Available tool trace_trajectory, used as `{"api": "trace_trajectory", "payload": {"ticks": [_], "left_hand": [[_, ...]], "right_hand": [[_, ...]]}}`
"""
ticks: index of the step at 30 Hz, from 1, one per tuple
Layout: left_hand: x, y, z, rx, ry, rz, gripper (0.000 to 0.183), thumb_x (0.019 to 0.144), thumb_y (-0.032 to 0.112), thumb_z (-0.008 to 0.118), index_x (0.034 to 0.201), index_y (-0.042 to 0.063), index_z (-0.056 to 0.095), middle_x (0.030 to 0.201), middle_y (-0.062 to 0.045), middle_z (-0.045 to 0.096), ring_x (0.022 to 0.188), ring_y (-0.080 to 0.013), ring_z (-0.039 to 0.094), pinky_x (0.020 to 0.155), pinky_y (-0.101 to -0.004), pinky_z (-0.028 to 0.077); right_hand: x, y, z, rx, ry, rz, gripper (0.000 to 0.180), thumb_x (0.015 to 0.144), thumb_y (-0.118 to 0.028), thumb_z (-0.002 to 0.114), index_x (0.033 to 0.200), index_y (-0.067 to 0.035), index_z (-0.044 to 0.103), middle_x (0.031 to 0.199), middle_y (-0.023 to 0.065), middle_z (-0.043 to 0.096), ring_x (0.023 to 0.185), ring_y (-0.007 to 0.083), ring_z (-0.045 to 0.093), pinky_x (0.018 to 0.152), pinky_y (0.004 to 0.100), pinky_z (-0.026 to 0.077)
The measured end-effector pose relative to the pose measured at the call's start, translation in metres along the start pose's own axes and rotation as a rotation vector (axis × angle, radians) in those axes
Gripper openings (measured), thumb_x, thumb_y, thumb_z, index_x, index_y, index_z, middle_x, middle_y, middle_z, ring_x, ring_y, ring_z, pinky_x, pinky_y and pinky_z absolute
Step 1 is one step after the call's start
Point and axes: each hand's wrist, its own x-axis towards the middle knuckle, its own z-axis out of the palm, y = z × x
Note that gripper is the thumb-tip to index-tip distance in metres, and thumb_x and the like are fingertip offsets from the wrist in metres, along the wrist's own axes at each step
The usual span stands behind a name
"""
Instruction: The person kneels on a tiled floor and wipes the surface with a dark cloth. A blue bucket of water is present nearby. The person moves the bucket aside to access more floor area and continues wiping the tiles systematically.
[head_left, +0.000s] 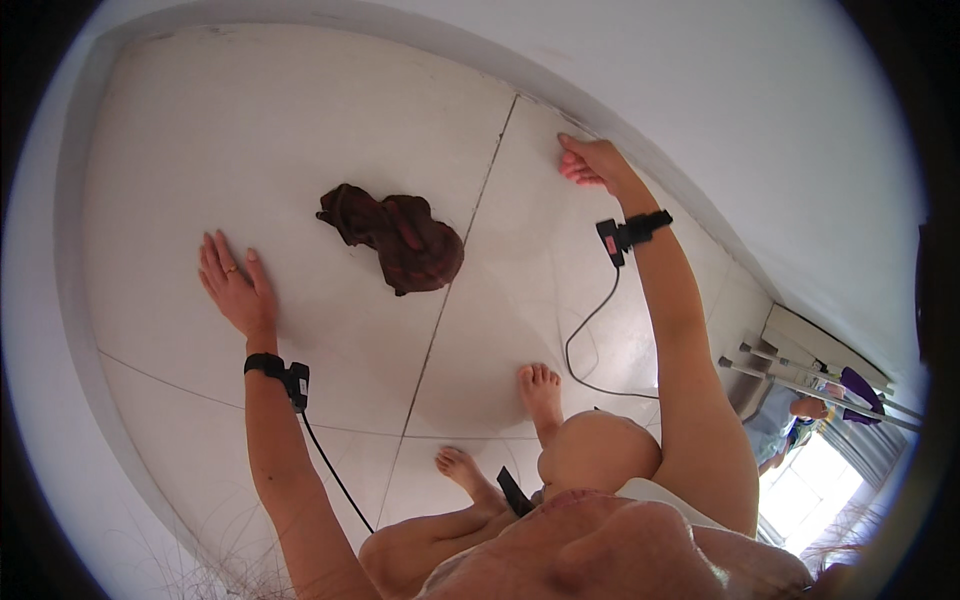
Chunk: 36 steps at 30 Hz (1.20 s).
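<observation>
On the pale tiled floor (300, 135) lies a crumpled dark reddish-brown cloth (397, 240), with neither hand touching it. To its left, my left hand (236, 289) rests palm down on the floor, fingers apart, a ring on one finger. My right hand (589, 163) is at the upper right near the foot of the wall, thumb extended and fingers curled; no object shows in it. Each wrist wears a black strap with a small cabled device, one on the left wrist (298, 386) and one on the right wrist (611, 241).
A pale wall (787, 135) with a grey skirting edge curves around the floor. My bare feet (540, 386) and bent knees are at the lower middle. Crutches (810, 390), purple cloth and a bright window (810, 487) show at the right. Cables run from both wrists.
</observation>
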Motion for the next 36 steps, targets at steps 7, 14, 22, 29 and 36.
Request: {"api": "trace_trajectory", "payload": {"ticks": [7,14,22,29,36], "left_hand": [[0.002,0.002,0.000,-0.012,0.015,0.003,0.059,0.106,0.041,0.047,0.158,0.012,0.040,0.164,-0.010,0.038,0.152,-0.0317,0.032,0.126,-0.0506,0.020],[0.002,0.005,-0.001,-0.007,0.009,0.005,0.060,0.106,0.041,0.047,0.158,0.012,0.040,0.164,-0.010,0.038,0.152,-0.0313,0.032,0.126,-0.0506,0.019],[0.002,0.004,0.000,-0.026,0.004,-0.010,0.061,0.107,0.043,0.046,0.159,0.012,0.039,0.165,-0.010,0.036,0.153,-0.0304,0.030,0.127,-0.0493,0.018],[0.003,0.004,-0.006,-0.005,-0.007,-0.009,0.060,0.107,0.043,0.046,0.159,0.013,0.039,0.165,-0.009,0.036,0.153,-0.0303,0.030,0.127,-0.0493,0.018],[0.058,0.087,-0.067,0.283,-0.696,-0.443,0.060,0.107,0.043,0.046,0.158,0.013,0.039,0.165,-0.009,0.037,0.153,-0.0305,0.030,0.127,-0.0491,0.018]], "right_hand": [[0.004,-0.010,0.000,0.007,0.016,-0.012,0.051,0.087,-0.062,0.076,0.080,-0.011,0.070,0.084,0.0052,0.076,0.074,0.0134,0.070,0.069,0.0286,0.055],[0.007,-0.015,0.001,0.006,0.015,-0.002,0.050,0.086,-0.061,0.077,0.078,-0.013,0.069,0.081,0.0056,0.075,0.071,0.0146,0.070,0.066,0.0290,0.055],[0.004,0.011,0.000,0.082,0.009,0.033,0.050,0.088,-0.060,0.075,0.078,-0.012,0.068,0.081,0.0056,0.075,0.070,0.0149,0.070,0.067,0.0298,0.055],[0.009,-0.019,0.019,0.078,0.059,-0.040,0.052,0.091,-0.059,0.071,0.089,-0.007,0.072,0.084,0.0060,0.076,0.072,0.0153,0.071,0.067,0.0290,0.055],[-0.030,0.032,0.077,0.181,0.052,-0.385,0.038,0.101,-0.041,0.063,0.119,-0.008,0.070,0.104,0.0050,0.075,0.087,0.0135,0.070,0.075,0.0296,0.056]]}}
